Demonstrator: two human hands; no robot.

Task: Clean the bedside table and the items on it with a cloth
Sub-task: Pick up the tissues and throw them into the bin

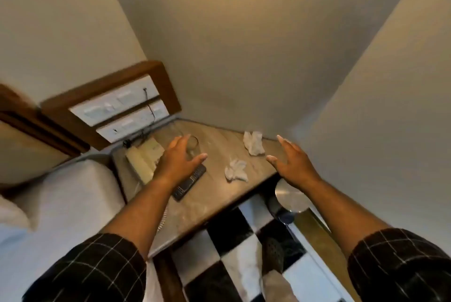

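Both hands are empty, fingers spread wide. The left hand (181,156) reaches over the glass (192,146) near the counter's (214,194) back left corner. The right hand (291,161) hovers by the right edge. I think it should grab a cloth (235,170) first, then lift the glass gently.

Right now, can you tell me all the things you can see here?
bedside table: one, light marbled brown, in the corner by the bed
crumpled tissues: two, white, on the table's right half, apart
glass: one, clear, behind the left hand
remote: one, black, under the left wrist
telephone: one, cream, table's left end
switch panel: one, white in wood frame, on the wall
bed: one, white, left
floor: black and white checks
left hand: open, over the glass
right hand: open, over the table's right edge
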